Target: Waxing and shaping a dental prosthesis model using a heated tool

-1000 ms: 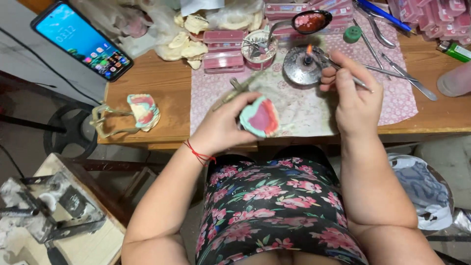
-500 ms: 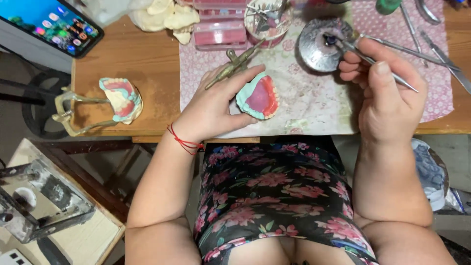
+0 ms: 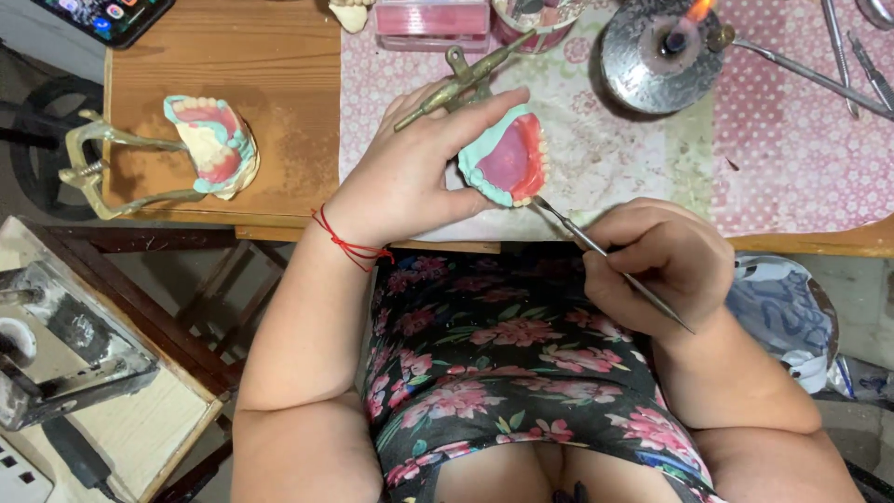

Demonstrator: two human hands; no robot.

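Note:
My left hand [image 3: 410, 172] holds a denture model [image 3: 507, 156], pink wax with a row of teeth on a green base, just above the table's front edge. My right hand [image 3: 652, 256] grips a thin metal wax tool [image 3: 610, 263] like a pen; its tip touches the model's lower right edge by the teeth. A small spirit burner [image 3: 656, 56] with a lit flame stands at the back, beyond both hands.
A second denture model on a brass articulator [image 3: 200, 140] sits on the wooden table [image 3: 270, 84] at the left. Another brass articulator [image 3: 461, 79] lies on the pink patterned cloth [image 3: 792, 149]. Metal instruments [image 3: 838, 65] lie at the right, a phone [image 3: 112, 14] top left.
My right hand has come down from the burner flame with the metal tool and set its tip against the denture model. The left hand keeps holding the model.

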